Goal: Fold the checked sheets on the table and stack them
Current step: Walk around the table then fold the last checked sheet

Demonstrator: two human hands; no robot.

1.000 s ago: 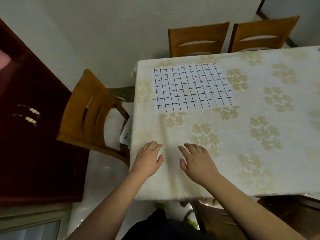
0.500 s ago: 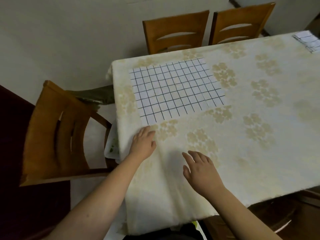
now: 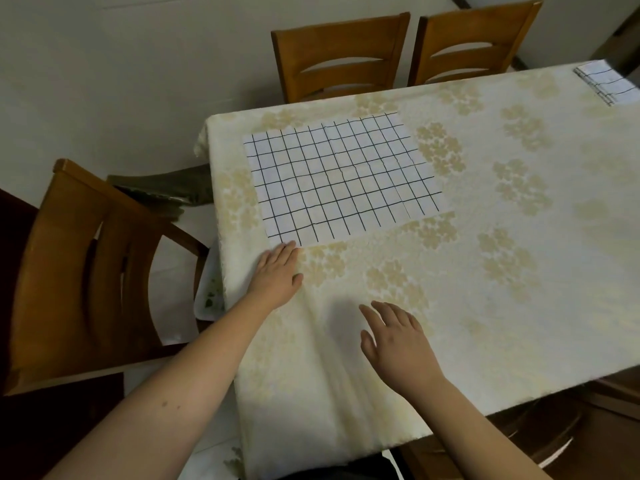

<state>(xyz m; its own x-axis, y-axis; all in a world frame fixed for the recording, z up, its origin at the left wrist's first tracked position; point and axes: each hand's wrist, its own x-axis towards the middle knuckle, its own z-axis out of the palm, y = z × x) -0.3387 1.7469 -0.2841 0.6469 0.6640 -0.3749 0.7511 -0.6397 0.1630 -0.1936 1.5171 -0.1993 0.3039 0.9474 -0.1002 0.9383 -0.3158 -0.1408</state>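
A white sheet with a black check grid [image 3: 343,178] lies flat and unfolded on the far left part of the table [image 3: 519,271]. A small folded stack of checked sheets [image 3: 604,80] sits at the table's far right corner. My left hand [image 3: 278,273] lies flat on the tablecloth, fingers straight, with the fingertips touching the near left corner of the flat sheet. My right hand [image 3: 398,337] hovers over the cloth nearer to me, fingers spread and straight, holding nothing.
The table wears a cream cloth with pale gold flowers. One wooden chair [image 3: 86,271] stands at the left side, with two more wooden chairs [image 3: 401,53] at the far edge. A dark cabinet edge shows at the far left.
My left hand has slid forward from the near table edge up to the sheet's near left corner. My right hand has moved slightly forward. The view shifted right, bringing the folded stack into sight.
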